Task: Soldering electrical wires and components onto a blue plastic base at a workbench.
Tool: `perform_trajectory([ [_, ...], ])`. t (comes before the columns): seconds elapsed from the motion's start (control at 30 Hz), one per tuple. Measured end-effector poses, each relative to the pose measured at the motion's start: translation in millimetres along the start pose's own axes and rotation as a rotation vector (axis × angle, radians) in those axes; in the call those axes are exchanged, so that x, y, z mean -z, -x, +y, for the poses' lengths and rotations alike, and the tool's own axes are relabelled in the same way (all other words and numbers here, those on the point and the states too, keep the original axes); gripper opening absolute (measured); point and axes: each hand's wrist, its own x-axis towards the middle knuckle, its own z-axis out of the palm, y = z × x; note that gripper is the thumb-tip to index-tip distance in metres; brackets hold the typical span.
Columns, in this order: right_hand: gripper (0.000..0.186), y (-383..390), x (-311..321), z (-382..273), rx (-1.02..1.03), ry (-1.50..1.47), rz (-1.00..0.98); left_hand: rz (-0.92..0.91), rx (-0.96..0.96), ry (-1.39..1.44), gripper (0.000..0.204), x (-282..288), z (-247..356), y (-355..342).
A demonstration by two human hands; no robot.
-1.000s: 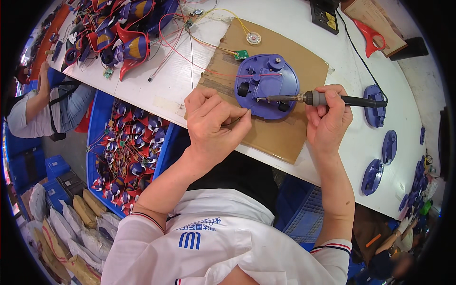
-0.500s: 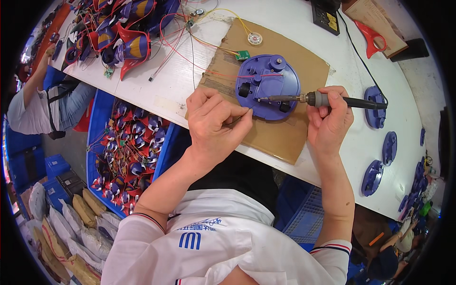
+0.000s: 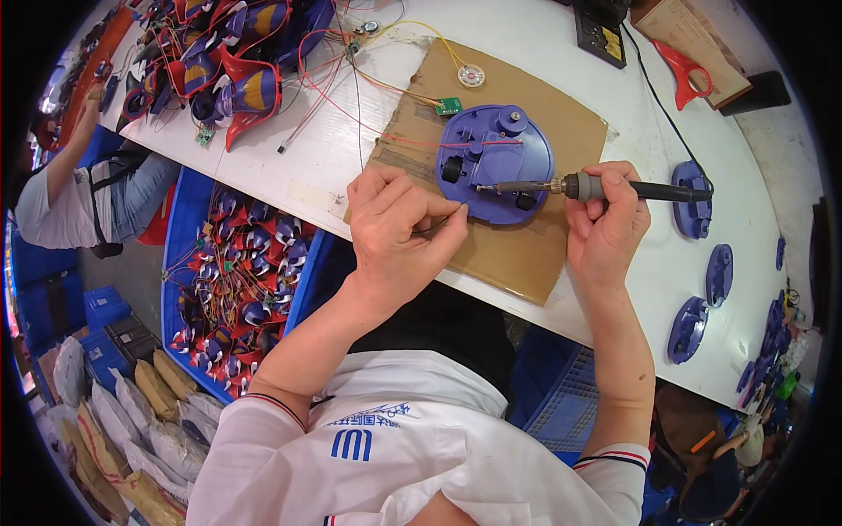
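Observation:
My right hand [image 3: 605, 223] grips a soldering iron [image 3: 583, 186] with a grey and black handle. Its tip reaches over a purple oval plastic base [image 3: 504, 197] with black wheels, close to the base's lower left part. My left hand [image 3: 405, 219] is closed in a pinch at the base's near left edge; what its fingers hold, if anything, is hidden. A red wire [image 3: 408, 142] runs across to the base's upper part. Just beyond the base lie a small green circuit board [image 3: 448, 107] and a round speaker [image 3: 471, 75] on yellow wires.
The base rests on a brown cardboard sheet [image 3: 513, 285] on the white table [image 3: 324, 195]. Red and purple toy shells [image 3: 250, 92] with wires are heaped at far left. More purple bases [image 3: 688, 329] and red-handled scissors [image 3: 684, 74] lie right. A blue bin [image 3: 303, 289] of toy parts stands below.
The views are nearly the same. The iron's handle has shifted very slightly, with its tip still over the lower left part of the base; my left hand keeps its pinch.

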Motion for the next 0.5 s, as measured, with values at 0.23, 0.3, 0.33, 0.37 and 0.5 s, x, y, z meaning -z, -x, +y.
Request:
perform_trajectory([
  [0.23,0.018,-0.8,-11.9,-9.5,-0.038,0.002,0.175,-0.008,-0.003,-0.006,0.018,0.3,-0.5,-0.1],
  [0.3,0.018,-4.1,-0.5,-3.9,0.0,-0.031,0.089,-0.009,-0.012,-0.01,0.018,0.0,-0.4,-0.1],
  [0.33,0.018,-5.0,1.7,-2.6,0.019,-0.048,0.045,-0.009,-0.016,-0.013,0.018,0.1,-0.4,-0.1],
  [0.37,0.018,-5.3,2.3,-2.5,0.02,-0.047,0.047,-0.011,-0.016,-0.012,0.018,-0.2,-0.4,-0.2],
  [0.5,0.018,-5.7,4.3,-2.7,0.02,-0.055,0.05,-0.012,-0.012,0.0,0.018,-0.9,-0.4,-0.1],
])
